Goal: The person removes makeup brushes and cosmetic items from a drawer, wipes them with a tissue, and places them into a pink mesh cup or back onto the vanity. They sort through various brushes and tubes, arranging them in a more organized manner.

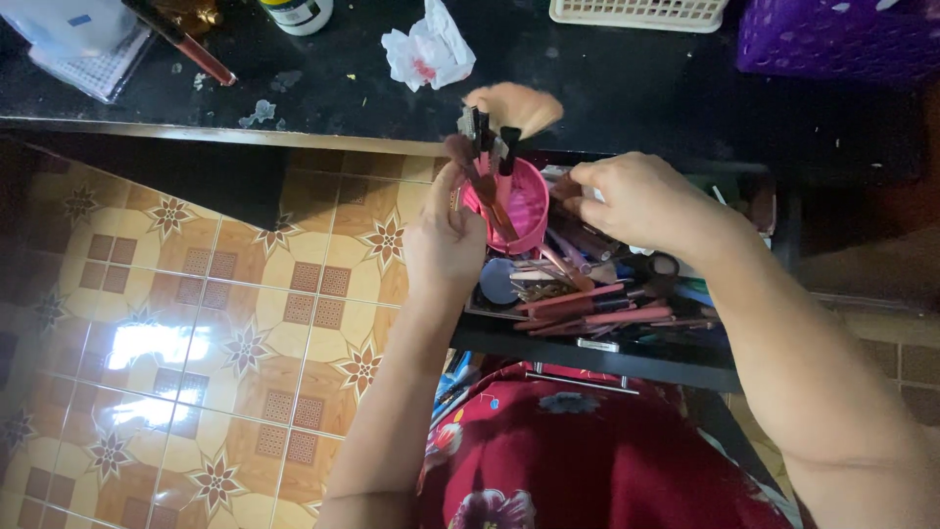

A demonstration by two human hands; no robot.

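The left hand (446,240) is wrapped around the side of a pink cup (519,201), fingers closed on its wall, and holds it just above the open drawer (607,358). Makeup brushes (490,137) stand in the cup, the widest one fanning its tan bristles above the rim toward the black countertop (587,88). The right hand (641,201) sits on the other side of the cup, over the drawer's back part, its fingers curled together; whether they pinch something small cannot be told, as the fingertips are hidden.

To handle this well, the cup should stay upright and be gripped low on its wall, since the tall brushes make it top-heavy and would spill if it tilts. The cup lies right in the left hand's grasp and just beside the right hand.

Pencils and tubes (597,313) crowd the drawer below the cup. A crumpled tissue (428,49) lies on the countertop beyond it.
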